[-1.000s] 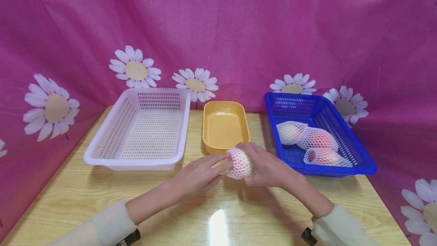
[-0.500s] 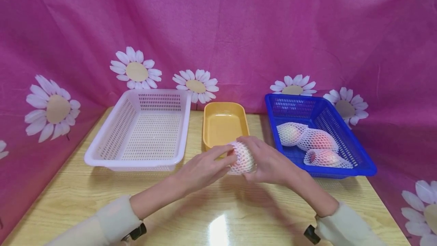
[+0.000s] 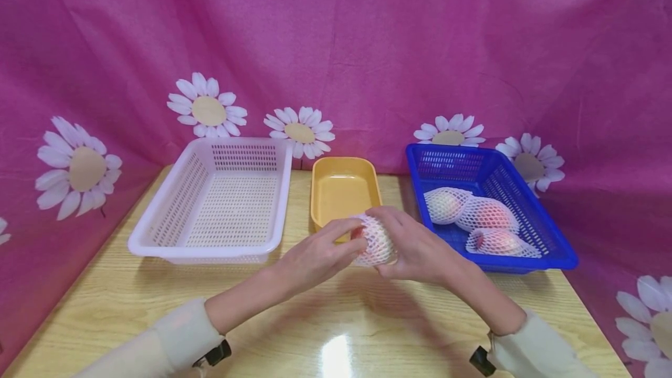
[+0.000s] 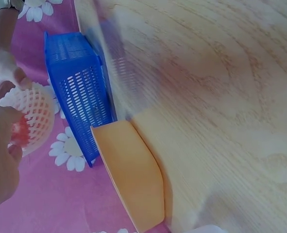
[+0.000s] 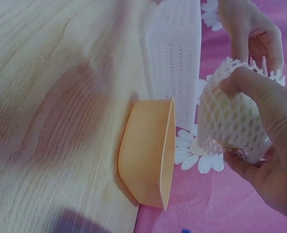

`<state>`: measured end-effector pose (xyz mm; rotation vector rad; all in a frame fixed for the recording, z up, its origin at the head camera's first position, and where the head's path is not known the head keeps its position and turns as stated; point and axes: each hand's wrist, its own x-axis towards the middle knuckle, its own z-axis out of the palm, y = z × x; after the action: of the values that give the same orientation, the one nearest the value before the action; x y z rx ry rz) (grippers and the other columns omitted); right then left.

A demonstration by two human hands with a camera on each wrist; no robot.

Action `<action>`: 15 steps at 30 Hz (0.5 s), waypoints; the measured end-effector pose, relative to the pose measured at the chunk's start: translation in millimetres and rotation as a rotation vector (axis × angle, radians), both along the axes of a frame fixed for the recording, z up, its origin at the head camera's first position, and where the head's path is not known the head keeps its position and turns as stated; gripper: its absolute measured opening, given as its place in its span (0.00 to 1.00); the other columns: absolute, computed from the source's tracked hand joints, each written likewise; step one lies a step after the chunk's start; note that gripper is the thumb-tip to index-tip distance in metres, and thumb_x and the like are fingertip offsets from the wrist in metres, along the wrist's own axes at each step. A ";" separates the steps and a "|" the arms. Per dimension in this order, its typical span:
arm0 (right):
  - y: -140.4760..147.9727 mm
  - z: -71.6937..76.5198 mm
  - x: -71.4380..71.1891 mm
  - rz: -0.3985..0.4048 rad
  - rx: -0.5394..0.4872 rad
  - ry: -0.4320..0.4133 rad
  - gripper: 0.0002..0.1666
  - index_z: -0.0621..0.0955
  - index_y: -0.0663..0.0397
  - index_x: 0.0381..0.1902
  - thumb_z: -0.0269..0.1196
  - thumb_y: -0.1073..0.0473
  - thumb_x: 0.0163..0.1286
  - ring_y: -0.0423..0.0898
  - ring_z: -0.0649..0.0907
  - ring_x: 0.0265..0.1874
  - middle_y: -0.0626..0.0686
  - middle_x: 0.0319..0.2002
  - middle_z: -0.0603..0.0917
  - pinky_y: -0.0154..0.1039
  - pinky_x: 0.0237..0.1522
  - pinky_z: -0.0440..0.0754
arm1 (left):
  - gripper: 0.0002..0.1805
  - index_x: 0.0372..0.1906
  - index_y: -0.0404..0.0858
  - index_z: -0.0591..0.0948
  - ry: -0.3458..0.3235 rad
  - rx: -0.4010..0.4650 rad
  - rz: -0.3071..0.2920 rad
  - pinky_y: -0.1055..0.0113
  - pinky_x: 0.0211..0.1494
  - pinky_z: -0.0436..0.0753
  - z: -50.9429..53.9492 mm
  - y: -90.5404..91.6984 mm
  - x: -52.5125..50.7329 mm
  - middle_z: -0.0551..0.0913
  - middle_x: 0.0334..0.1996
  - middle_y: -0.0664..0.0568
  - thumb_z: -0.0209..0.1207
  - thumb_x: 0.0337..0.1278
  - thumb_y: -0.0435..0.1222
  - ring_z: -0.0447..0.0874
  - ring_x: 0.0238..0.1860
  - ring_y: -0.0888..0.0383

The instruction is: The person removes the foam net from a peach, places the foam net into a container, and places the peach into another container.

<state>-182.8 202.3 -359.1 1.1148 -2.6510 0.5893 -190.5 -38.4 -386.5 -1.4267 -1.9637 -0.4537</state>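
A red and pale yellow fruit (image 3: 379, 242) in a white foam net is held above the table, just in front of the yellow tray (image 3: 346, 194). My right hand (image 3: 422, 249) grips its netted right side, with the thumb below and the fingers over the top in the head view. My left hand (image 3: 320, 252) has its fingertips curled at the net's open left end, where bare red skin of the fruit (image 4: 21, 131) shows in the left wrist view. The right wrist view shows the foam net (image 5: 230, 109) loose at both ends. The left fingertips are partly hidden behind it.
At the left stands a white slotted basket (image 3: 231, 209). A blue basket (image 3: 451, 244) at the right holds several netted fruits (image 3: 488, 214). The wooden table (image 3: 294, 337) runs back to a pink curtain (image 3: 336, 63) with daisies.
Both hands have lifted the netted fruit slightly up and forward, toward the yellow tray, and a little to the right. The left fingertips stay at the net's open end. The baskets stay put.
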 end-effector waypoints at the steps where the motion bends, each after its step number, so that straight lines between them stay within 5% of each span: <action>1: 0.1 0.3 0.4 -0.001 -0.001 -0.007 0.53 0.67 0.54 0.68 0.76 0.51 0.44 0.48 0.76 0.56 0.56 0.59 0.75 0.47 0.55 0.80 | 0.11 0.44 0.39 0.82 -0.002 0.006 -0.004 0.75 0.64 0.70 -0.3 0.1 0.0 0.76 0.57 0.42 0.66 0.57 0.28 0.77 0.59 0.50; 15: -3.1 8.7 4.5 0.032 -0.087 -0.053 0.56 0.65 0.56 0.68 0.79 0.53 0.44 0.43 0.78 0.47 0.52 0.55 0.76 0.39 0.43 0.84 | 0.23 0.47 0.39 0.77 -0.086 0.005 -0.037 0.64 0.67 0.70 -5.3 4.3 -1.9 0.67 0.64 0.36 0.70 0.41 0.26 0.67 0.67 0.42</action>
<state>-178.4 199.2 -350.4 1.1335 -2.6279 0.7433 -192.3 -34.1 -391.8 -1.4650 -2.0053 -0.5444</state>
